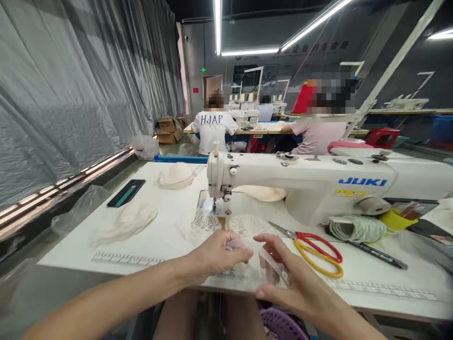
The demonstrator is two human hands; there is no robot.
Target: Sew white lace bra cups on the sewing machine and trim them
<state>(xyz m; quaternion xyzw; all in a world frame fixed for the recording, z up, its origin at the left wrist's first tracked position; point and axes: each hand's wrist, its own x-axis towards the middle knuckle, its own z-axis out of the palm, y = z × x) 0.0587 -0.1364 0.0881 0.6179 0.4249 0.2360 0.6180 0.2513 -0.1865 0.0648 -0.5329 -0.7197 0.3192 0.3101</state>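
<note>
My left hand [226,255] is closed in a pinch on a small piece of whitish, translucent material [236,244] over the table's front edge. To its right, my right hand [293,278] has its thumb and index finger wide apart. A pale translucent strip [271,260] lies against its inner fingers; whether they grip it I cannot tell. Just beyond both hands, lacy white fabric pieces [247,224] lie below the needle of the white sewing machine [255,170]. Scissors with red and yellow handles [318,252] rest close to my right hand.
On the left lie a phone [126,193] and cream fabric stacks [129,221] [176,175]. Rulers [123,259] run along the front edge. Pale green cord [357,229], a black marker [378,255] and a yellow holder [398,222] sit right. A purple basket [283,323] stands below. Co-workers sit ahead.
</note>
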